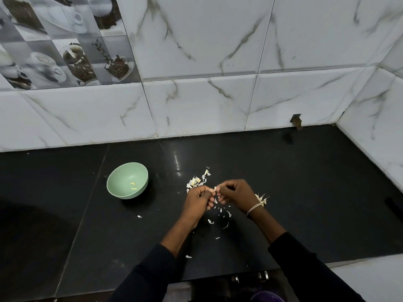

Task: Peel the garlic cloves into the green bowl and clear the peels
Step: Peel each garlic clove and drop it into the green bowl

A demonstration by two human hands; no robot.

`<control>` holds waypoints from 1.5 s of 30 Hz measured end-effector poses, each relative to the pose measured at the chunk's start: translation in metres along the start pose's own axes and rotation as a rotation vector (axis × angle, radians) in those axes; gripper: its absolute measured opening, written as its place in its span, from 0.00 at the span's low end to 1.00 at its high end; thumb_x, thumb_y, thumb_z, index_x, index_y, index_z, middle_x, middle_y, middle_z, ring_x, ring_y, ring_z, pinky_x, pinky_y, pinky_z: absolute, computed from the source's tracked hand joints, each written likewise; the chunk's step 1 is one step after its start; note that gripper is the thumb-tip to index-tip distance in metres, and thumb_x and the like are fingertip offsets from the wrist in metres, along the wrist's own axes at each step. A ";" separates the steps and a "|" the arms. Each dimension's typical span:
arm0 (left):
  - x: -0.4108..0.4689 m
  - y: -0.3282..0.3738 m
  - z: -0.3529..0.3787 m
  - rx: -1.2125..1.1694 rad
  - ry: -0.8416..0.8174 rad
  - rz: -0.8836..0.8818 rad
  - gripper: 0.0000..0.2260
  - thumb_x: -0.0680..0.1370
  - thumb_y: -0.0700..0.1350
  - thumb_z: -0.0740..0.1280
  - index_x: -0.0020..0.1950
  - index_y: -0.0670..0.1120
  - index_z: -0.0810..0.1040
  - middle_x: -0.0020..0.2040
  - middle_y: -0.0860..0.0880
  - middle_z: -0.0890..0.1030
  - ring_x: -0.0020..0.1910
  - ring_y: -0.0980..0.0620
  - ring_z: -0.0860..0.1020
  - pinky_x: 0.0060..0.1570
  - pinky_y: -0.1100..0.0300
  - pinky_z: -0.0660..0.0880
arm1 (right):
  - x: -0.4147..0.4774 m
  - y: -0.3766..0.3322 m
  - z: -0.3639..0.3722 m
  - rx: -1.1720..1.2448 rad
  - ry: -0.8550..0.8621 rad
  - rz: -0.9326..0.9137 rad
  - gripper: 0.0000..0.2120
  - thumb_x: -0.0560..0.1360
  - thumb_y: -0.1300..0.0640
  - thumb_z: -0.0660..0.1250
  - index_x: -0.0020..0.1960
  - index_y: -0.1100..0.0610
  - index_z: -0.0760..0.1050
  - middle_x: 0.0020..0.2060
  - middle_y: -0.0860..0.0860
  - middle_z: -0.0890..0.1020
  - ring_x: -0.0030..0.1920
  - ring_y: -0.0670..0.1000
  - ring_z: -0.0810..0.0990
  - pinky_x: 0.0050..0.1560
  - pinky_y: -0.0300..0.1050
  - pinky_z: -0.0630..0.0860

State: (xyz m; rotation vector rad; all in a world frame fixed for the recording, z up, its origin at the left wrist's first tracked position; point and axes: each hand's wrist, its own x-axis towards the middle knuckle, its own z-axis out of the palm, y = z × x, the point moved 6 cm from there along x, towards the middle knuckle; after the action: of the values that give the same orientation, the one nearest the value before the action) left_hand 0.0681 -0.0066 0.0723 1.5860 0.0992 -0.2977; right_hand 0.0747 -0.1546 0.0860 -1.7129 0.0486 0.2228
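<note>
1. The garlic clove (214,189) is held above the black counter (316,192), a little right of the middle of the view. It sits where the two hands meet fingertip to fingertip. Only a small pale, pinkish part of it shows between the fingers.
2. The left hand (199,198) has its fingers curled and pinches the clove from the left.
3. The right hand (234,192) is curled too and pinches at the clove from the right. Whether it grasps the clove itself or only its skin cannot be told. A bracelet (254,208) sits on this wrist.
4. Scattered peels (220,212) lie on the counter directly below the hands and a little nearer the person.
5. A denser heap of peels (197,180) lies just behind the hands, toward the wall.
6. A smaller clump of peels (261,199) shows just beside the right wrist, partly hidden by it.
7. The green bowl (117,171) stands upright on the counter to the left of the hands, apart from all the peels.
8. Two peeled cloves (133,186) lie on the bowl's bottom, close to each other.
9. Dark sleeves (305,264) cover both forearms up to near the wrists.
10. Behind the counter rises a wall of white marble-look tiles (218,105), with coffee-cup picture tiles (65,44) at the upper left.
11. A small broken hole (296,121) shows at the foot of the wall on the right.
</note>
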 end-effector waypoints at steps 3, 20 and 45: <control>0.001 -0.002 0.002 0.005 -0.017 -0.011 0.12 0.82 0.35 0.62 0.40 0.41 0.79 0.29 0.50 0.76 0.26 0.57 0.73 0.26 0.66 0.67 | 0.001 -0.004 -0.002 -0.072 -0.010 -0.013 0.07 0.78 0.64 0.69 0.45 0.67 0.82 0.32 0.56 0.83 0.31 0.51 0.81 0.34 0.41 0.79; -0.002 -0.012 0.010 -0.304 -0.082 -0.287 0.12 0.81 0.33 0.60 0.40 0.40 0.78 0.29 0.49 0.75 0.24 0.59 0.70 0.22 0.69 0.65 | 0.000 -0.001 0.002 -0.123 0.073 0.021 0.06 0.75 0.66 0.68 0.41 0.63 0.81 0.23 0.50 0.79 0.22 0.45 0.73 0.25 0.36 0.71; -0.009 0.026 0.002 0.193 0.224 0.354 0.04 0.77 0.38 0.72 0.45 0.46 0.84 0.39 0.51 0.85 0.39 0.55 0.82 0.42 0.64 0.78 | 0.001 -0.003 0.009 0.283 0.176 0.124 0.09 0.77 0.70 0.64 0.38 0.67 0.77 0.28 0.57 0.79 0.24 0.48 0.75 0.24 0.37 0.71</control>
State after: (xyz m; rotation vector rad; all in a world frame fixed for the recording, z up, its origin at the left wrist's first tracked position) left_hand 0.0661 -0.0091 0.0999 1.7898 -0.0404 0.1516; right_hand 0.0754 -0.1453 0.0870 -1.4447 0.3040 0.1484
